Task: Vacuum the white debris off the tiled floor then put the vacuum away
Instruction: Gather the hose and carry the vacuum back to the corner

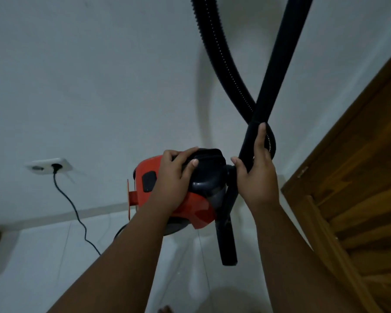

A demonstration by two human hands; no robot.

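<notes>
We are gripping the red-orange canister vacuum [198, 210] by its black top with our left hand [177, 177], held up above the white tiled floor [43, 256]. Our right hand [257, 177] is curling round its black wand [278, 64], beside the ribbed hose [221, 64]. Left of our hands its cord [77, 213] is hanging from a wall socket [43, 166]; a wooden door [359, 177] is standing to the right.

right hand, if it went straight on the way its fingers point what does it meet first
Probably the ribbed black hose, which crosses the smooth black tube just past the right hand; depth unclear.
</notes>
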